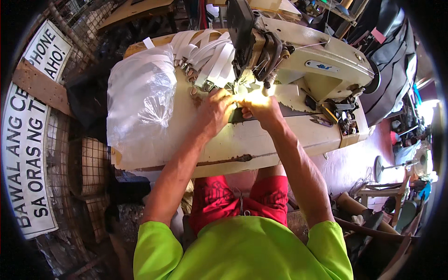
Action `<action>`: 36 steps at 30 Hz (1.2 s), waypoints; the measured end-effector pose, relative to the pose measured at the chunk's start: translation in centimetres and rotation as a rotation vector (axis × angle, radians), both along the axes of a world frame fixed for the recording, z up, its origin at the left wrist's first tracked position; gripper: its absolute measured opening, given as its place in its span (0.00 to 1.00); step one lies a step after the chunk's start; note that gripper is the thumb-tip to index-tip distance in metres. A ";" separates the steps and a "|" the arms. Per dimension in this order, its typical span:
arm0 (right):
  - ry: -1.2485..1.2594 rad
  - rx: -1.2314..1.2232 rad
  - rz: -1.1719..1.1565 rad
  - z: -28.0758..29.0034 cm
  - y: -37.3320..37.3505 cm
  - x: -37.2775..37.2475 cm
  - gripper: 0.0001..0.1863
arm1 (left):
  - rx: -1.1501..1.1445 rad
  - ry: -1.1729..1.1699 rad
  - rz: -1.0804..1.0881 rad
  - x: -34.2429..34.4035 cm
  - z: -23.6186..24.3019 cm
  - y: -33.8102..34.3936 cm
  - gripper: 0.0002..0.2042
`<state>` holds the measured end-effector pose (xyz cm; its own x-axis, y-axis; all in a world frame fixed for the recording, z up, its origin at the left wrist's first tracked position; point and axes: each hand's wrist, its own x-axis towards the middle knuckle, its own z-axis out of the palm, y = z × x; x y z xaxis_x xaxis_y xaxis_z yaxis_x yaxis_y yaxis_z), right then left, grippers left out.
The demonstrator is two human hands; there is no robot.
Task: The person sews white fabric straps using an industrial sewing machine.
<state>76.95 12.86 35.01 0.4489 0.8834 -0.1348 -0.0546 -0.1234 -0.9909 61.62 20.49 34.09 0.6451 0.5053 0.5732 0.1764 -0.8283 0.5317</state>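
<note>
Under the needle area of a beige industrial sewing machine (pixel 317 51), both my hands work close together in bright lamplight. My left hand (pixel 217 112) has its fingers curled at the left side of the needle, and my right hand (pixel 261 109) is closed just right of it. What they pinch is washed out by glare and partly hidden by my fingers. White straps (pixel 200 51) with metal clasps lie piled just behind my left hand. A clear plastic bag (pixel 140 88) holding white material lies farther left on the worktable (pixel 224 151).
Scissors (pixel 322 121) and a tool box (pixel 347 128) sit at the table's right end. A wire-mesh wall (pixel 65 163) with signs stands left. Dark draped material (pixel 392 79) is at right, a fan (pixel 420 163) below it. My knees are under the table.
</note>
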 end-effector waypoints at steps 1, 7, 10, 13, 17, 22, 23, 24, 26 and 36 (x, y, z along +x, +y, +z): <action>0.018 -0.029 0.007 0.3 0.4 0.1 0.06 | 0.045 -0.013 0.009 0.0 -0.2 0.3 0.08; -0.002 -0.112 0.102 0.4 1.8 0.9 0.07 | -0.007 0.040 0.073 0.0 -1.2 0.8 0.08; -0.086 -0.305 0.157 2.1 2.1 1.2 0.08 | 0.064 0.063 0.039 -0.4 -0.9 1.0 0.09; -0.005 -0.388 0.194 1.7 2.2 2.3 0.07 | 0.082 0.054 0.017 -0.1 -0.7 0.8 0.08; 0.054 -0.411 0.202 2.0 2.6 2.2 0.06 | 0.144 0.074 0.016 0.0 -0.9 1.2 0.08; 0.052 -0.332 0.179 1.9 1.9 2.5 0.08 | 0.263 0.104 -0.028 0.2 0.1 1.1 0.10; 0.053 -0.331 0.181 2.1 1.3 2.6 0.08 | 0.264 0.106 -0.027 0.2 0.2 1.0 0.10; -0.161 -0.260 0.206 2.4 0.4 2.7 0.11 | 0.249 0.103 -0.051 0.2 0.3 0.8 0.10; -0.305 -0.238 0.232 2.4 -1.8 3.1 0.16 | 0.241 0.098 -0.068 0.1 0.6 0.9 0.11; -1.293 0.286 0.278 0.3 -2.1 1.1 0.08 | 0.205 0.185 -0.093 -0.6 1.6 0.9 0.16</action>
<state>78.08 10.81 35.28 -0.0829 0.8908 0.4468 0.9215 0.2392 -0.3059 60.97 21.40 35.65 0.7864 0.3249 0.5254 0.1730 -0.9323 0.3176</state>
